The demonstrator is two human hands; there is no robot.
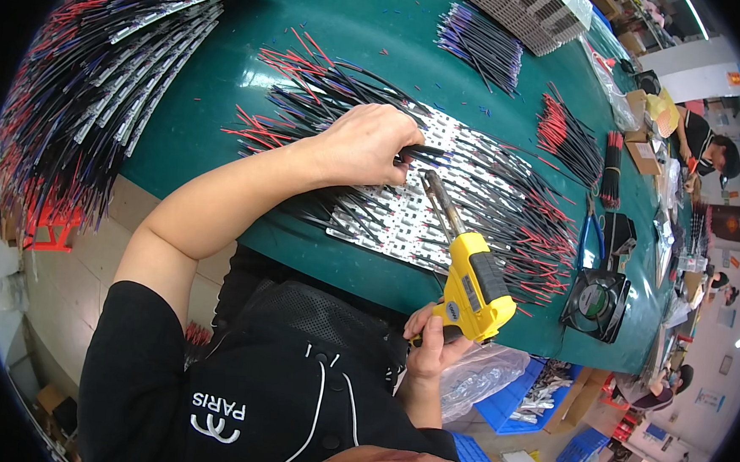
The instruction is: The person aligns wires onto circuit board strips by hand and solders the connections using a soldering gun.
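Note:
My right hand (437,341) grips the handle of a yellow and black soldering gun (478,288), whose metal tip points up and away from me over a white circuit-board panel (378,237). Just beyond that tip, my left hand (374,144) is closed in a pinch on black wires (426,151) above the panel. Its fingertips are partly hidden. Rows of black wires with red ends (538,250) fan out from the panel's right side, and more wires (312,75) spread from its left side beneath my left forearm.
Stacked wired panels (157,49) fill the far left. Wire bundles (566,141) lie on the green table (366,19) at the right, near blue-handled pliers (590,236) and a black fan (596,304). A blue crate (512,409) stands below the table edge. Other people sit far right.

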